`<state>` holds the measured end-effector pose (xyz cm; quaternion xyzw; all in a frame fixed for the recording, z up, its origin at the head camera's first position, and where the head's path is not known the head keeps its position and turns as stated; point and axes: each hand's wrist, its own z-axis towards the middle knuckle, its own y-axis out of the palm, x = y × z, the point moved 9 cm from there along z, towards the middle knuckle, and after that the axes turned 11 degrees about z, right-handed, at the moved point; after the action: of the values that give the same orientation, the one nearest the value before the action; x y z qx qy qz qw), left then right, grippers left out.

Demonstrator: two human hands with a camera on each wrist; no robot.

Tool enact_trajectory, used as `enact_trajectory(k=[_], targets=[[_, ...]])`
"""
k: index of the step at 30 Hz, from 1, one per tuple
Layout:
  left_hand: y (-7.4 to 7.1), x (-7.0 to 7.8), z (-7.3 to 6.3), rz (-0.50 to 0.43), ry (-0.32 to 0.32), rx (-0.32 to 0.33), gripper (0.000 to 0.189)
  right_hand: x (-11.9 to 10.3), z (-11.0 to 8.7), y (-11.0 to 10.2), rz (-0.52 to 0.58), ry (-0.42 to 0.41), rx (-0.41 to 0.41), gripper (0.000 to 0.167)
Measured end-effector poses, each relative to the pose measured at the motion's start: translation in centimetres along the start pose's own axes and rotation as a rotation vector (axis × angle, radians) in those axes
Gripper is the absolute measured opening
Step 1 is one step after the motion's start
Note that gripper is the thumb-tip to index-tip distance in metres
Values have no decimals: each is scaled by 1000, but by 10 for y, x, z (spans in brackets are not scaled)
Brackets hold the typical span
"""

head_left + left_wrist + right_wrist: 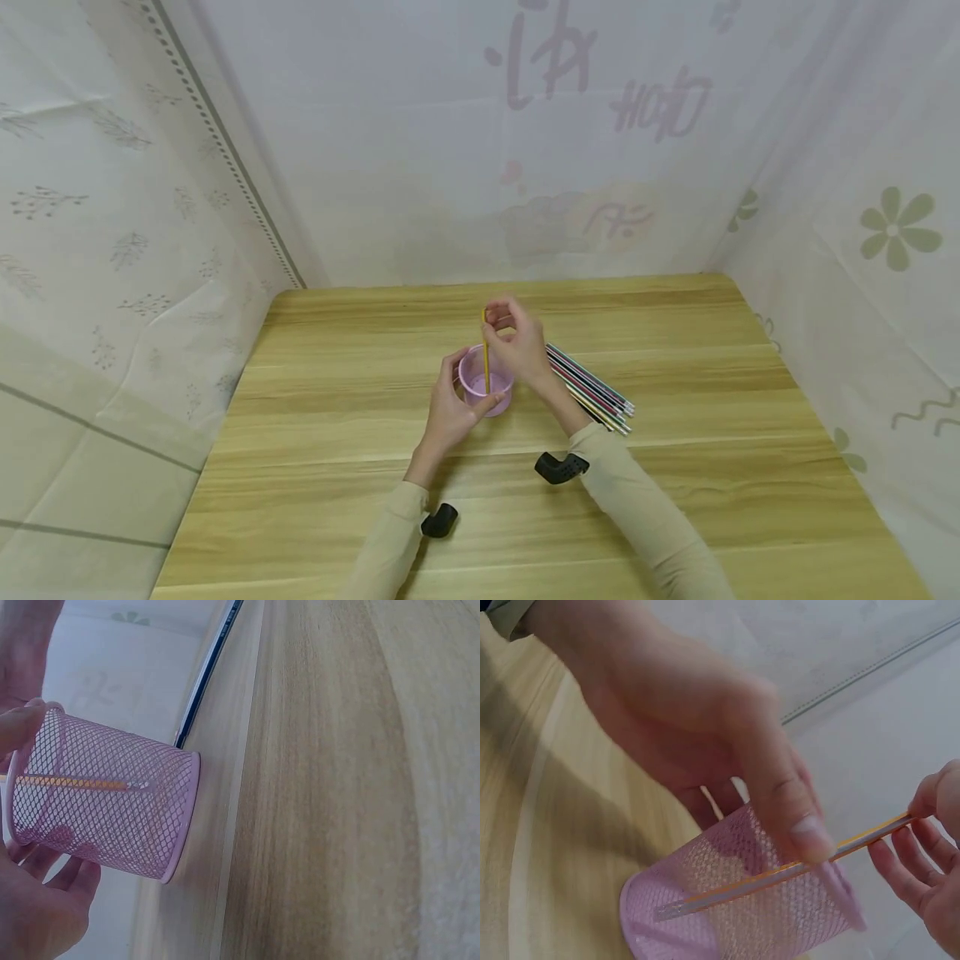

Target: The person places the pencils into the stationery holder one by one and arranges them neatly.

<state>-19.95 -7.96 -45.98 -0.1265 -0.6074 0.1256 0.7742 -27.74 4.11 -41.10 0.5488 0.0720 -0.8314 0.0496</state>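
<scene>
A pink mesh pen cup (493,408) stands at the middle of the table, with my left hand (450,415) gripping it around the side, thumb near the rim. My right hand (525,348) is above the cup and pinches the upper end of a yellow pencil (486,362). Through the mesh in the left wrist view, the pencil's lower end (135,785), with its metal band, shows inside the cup close over the base. In the right wrist view the pencil (780,877) slants across the cup's inside, its top between my right fingertips (922,802).
Several striped pencils (600,392) lie side by side on the wooden table (360,500), to the right of the cup and partly under my right forearm. One dark blue pencil (210,675) shows behind the cup in the left wrist view. Printed cloth (420,167) hangs around the table.
</scene>
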Motion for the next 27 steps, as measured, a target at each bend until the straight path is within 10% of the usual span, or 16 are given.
enact_trajectory(k=[27], targets=[[1, -4, 1, -41, -1, 3, 87, 6, 22, -77, -176, 65, 67, 23]])
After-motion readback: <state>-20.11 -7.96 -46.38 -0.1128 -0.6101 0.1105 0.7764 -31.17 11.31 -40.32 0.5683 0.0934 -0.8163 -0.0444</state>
